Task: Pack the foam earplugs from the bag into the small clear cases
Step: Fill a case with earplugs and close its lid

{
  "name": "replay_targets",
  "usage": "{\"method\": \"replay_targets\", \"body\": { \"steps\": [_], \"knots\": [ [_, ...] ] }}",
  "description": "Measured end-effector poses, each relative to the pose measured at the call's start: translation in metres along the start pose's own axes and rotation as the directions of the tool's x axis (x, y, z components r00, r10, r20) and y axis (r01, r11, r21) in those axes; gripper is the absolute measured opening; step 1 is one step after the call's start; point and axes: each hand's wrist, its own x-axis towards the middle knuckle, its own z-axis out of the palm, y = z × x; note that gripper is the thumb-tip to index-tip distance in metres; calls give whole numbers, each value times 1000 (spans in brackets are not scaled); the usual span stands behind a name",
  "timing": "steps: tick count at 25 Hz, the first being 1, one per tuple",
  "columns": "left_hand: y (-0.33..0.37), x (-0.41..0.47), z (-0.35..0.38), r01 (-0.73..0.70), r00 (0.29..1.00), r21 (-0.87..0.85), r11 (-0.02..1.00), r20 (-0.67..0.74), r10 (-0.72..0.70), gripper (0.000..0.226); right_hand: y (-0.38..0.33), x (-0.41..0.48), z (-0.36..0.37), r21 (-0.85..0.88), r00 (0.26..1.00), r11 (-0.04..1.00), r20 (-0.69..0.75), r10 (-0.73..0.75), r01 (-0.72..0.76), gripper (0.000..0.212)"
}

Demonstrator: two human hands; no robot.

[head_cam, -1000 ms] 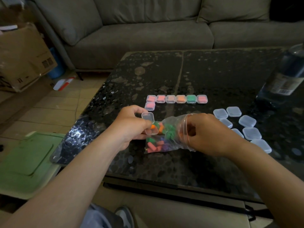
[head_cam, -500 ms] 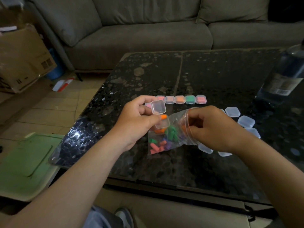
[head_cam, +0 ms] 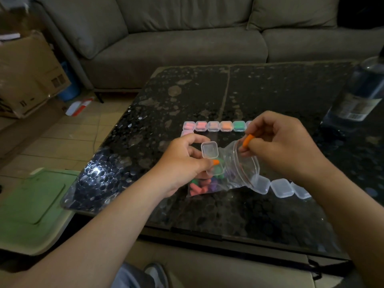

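Observation:
My left hand (head_cam: 182,163) grips a small clear case (head_cam: 209,150) with its lid flipped up; one orange earplug (head_cam: 216,162) shows at its edge. My right hand (head_cam: 278,144) pinches another orange earplug (head_cam: 247,139) just above the mouth of the clear zip bag (head_cam: 239,167). The bag lies on the dark table (head_cam: 270,90) between my hands, with pink, green and purple earplugs (head_cam: 199,187) inside. A row of filled cases (head_cam: 214,126) lies behind my hands. Empty clear cases (head_cam: 281,188) lie under my right wrist.
A large bottle (head_cam: 359,94) stands at the table's right edge. A grey sofa (head_cam: 187,38) runs behind the table. A cardboard box (head_cam: 27,73) sits on the floor at left, and a green tray-like lid (head_cam: 31,206) lies beside the table's near left corner.
My right hand has come out of the bag and risen with an orange earplug. My left hand with the open case has shifted slightly right. The camera has tilted, so the table sits lower in view.

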Motion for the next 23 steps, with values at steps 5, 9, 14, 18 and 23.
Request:
{"method": "replay_targets", "body": {
  "steps": [5, 9, 14, 18, 23],
  "knots": [
    [2, -1, 3, -29, 999, -55, 998, -26, 28, 43, 0, -6, 10, -12, 989, 990, -26, -143, 143, 11],
    [6, -3, 6, -37, 998, -156, 987, -50, 30, 40, 11, -6, 23, -197, 966, 946, 11, -259, 256, 5],
    [11, -4, 6, -48, 997, -307, 950, -73, 27, 40, 19, -6, 33, -349, 926, 865, 25, -377, 361, 12],
    [11, -4, 5, -43, 998, -358, 933, -62, 22, 38, 22, -7, 38, -390, 905, 828, 33, -425, 403, 20],
    [12, -6, 5, -27, 998, -330, 943, -66, 5, 41, 22, -8, 39, -414, 923, 835, 31, -384, 362, 24]
  ]
}}
